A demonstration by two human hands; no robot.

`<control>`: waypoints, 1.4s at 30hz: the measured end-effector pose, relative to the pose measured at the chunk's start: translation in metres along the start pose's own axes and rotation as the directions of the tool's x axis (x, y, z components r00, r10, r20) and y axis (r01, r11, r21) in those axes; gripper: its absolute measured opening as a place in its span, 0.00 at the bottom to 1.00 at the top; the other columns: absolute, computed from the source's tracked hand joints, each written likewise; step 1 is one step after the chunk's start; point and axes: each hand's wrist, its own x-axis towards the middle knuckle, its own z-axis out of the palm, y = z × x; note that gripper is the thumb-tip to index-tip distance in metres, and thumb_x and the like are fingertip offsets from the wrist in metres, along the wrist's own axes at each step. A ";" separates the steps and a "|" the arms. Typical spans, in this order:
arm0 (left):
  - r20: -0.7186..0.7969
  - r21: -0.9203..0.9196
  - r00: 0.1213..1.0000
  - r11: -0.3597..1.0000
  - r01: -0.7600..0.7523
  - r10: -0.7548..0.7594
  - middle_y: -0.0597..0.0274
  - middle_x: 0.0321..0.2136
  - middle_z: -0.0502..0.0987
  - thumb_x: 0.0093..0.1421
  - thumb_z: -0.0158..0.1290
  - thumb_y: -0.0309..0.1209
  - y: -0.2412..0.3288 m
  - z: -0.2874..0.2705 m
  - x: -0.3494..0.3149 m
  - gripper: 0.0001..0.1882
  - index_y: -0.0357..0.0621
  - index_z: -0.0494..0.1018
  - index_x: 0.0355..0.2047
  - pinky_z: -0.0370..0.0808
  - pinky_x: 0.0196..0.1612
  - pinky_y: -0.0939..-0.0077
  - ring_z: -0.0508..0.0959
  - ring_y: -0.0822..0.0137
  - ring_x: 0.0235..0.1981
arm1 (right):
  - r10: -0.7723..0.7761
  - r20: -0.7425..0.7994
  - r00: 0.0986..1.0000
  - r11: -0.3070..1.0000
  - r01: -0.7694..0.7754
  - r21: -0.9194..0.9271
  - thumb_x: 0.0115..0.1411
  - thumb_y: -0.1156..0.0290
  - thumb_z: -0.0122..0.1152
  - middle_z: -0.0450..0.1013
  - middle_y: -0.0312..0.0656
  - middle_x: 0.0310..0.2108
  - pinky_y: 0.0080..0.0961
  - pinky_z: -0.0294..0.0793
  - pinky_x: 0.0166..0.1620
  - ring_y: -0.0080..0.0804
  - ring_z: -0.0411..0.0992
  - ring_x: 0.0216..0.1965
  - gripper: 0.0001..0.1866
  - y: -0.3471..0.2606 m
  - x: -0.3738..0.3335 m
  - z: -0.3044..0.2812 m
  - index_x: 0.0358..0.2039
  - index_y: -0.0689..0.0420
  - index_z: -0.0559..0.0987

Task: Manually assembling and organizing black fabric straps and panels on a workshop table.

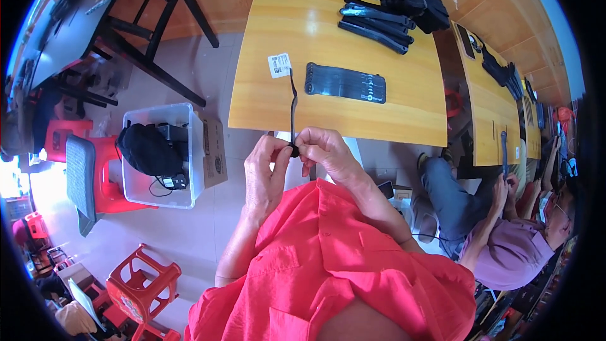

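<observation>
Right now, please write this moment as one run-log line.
left hand: pinches near end of black strap | right hand: pinches same end | far end: by white label | flat black bundle: on yellow table, untouched

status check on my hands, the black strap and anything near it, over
Left hand and right hand pinch near end of black strap. Far end at white label on table. Wide black band to right, not touching strap.
</observation>
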 end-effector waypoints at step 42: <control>0.061 -0.907 0.960 0.386 0.167 -0.273 0.67 0.13 0.57 0.61 0.41 0.32 -0.030 -0.076 0.058 0.13 0.44 0.60 0.19 0.59 0.18 0.82 0.59 0.74 0.15 | -0.490 0.105 0.865 -0.232 -0.013 -0.973 0.58 0.53 0.49 0.49 0.43 0.62 0.39 0.48 0.61 0.40 0.49 0.62 0.33 0.045 0.068 -0.085 0.58 0.60 0.58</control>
